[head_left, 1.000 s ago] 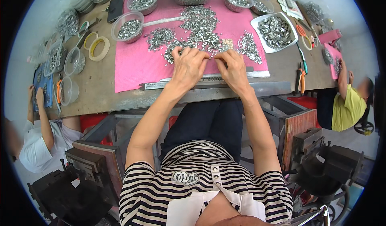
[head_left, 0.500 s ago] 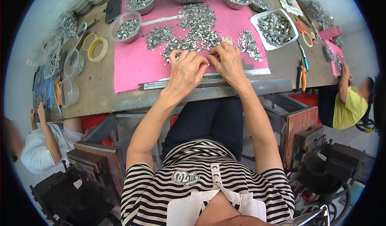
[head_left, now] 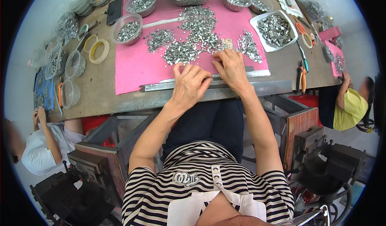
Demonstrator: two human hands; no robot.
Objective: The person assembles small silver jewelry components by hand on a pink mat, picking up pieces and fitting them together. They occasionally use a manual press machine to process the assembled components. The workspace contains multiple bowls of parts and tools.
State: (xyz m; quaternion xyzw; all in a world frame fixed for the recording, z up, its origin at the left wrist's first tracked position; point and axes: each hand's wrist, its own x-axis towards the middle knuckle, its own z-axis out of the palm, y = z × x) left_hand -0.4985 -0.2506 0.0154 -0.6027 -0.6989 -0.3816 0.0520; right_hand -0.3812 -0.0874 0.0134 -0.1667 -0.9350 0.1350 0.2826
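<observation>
On a pink ribbed mat [head_left: 128,71] lie heaps of small silvery metal pieces [head_left: 197,37]. A long narrow metal rail [head_left: 159,86] runs along the mat's front edge. My left hand [head_left: 189,83] is over the rail's middle, fingers curled and thumb and forefinger closed together above it. To its right, my right hand [head_left: 232,68] bends over the mat just behind the rail, thumb and forefinger drawn in toward each other. Anything pinched in either hand is too small or hidden to make out. A small tan patterned piece [head_left: 227,43] lies just beyond the right hand.
Clear tubs of metal pieces [head_left: 128,32] and a white dish [head_left: 274,30] surround the heaps. Tape rolls [head_left: 99,51] lie left, orange-handled pliers [head_left: 301,77] right. Co-workers sit at both sides, one in a white top [head_left: 42,153], one in yellow [head_left: 349,107].
My left hand has come down toward me onto the rail, and my right hand has shifted slightly nearer. The hands, fingertips almost meeting before, are now a little further apart.
</observation>
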